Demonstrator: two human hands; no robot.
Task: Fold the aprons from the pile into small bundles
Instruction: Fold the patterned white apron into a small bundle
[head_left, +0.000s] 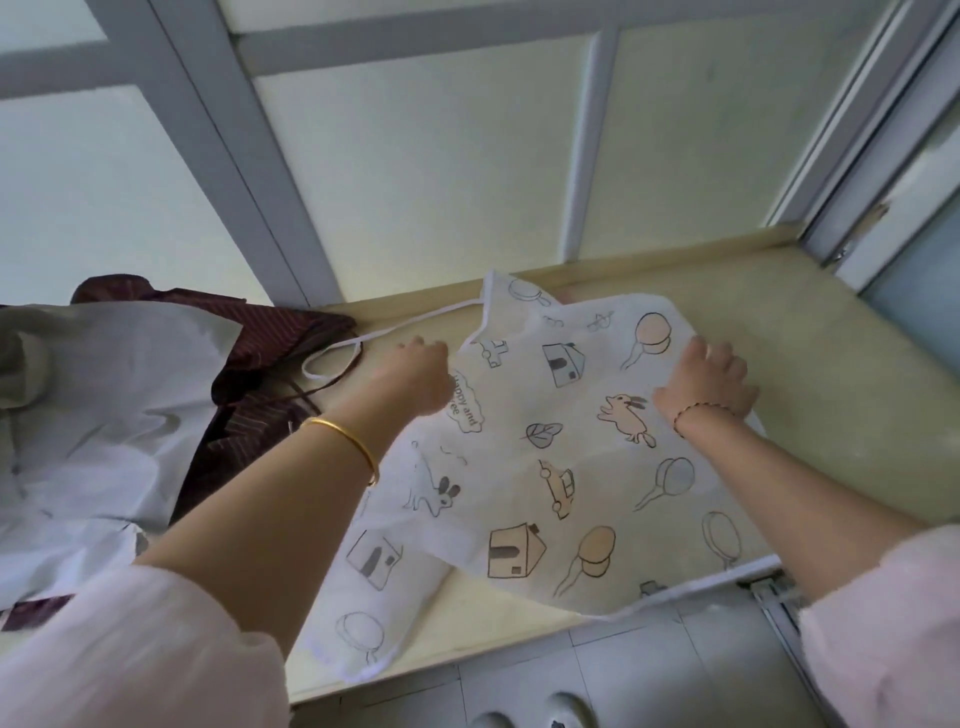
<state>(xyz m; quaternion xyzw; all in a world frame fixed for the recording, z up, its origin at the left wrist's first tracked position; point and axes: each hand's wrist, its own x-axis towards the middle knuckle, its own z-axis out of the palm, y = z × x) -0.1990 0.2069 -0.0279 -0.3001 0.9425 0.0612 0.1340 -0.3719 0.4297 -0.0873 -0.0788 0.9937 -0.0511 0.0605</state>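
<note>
A thin white apron (561, 467) printed with houses, rabbits and balloons lies spread across the pale yellow ledge (810, 332). Its near edge hangs over the front of the ledge. My left hand (421, 371) grips the apron's left edge near the bib, fingers curled into the cloth. My right hand (711, 376) grips the apron's right edge, knuckles up. A white neck strap (363, 340) loops out to the left from the bib. The pile of aprons (104, 426) sits at the left, with plain white cloth over dark red striped cloth (270, 332).
Frosted glass panels in grey frames (249, 197) rise right behind the ledge. A grey metal frame (872, 171) closes the right end. Below the front edge lie grey floor tiles (649, 675) and the tips of white shoes (566, 709).
</note>
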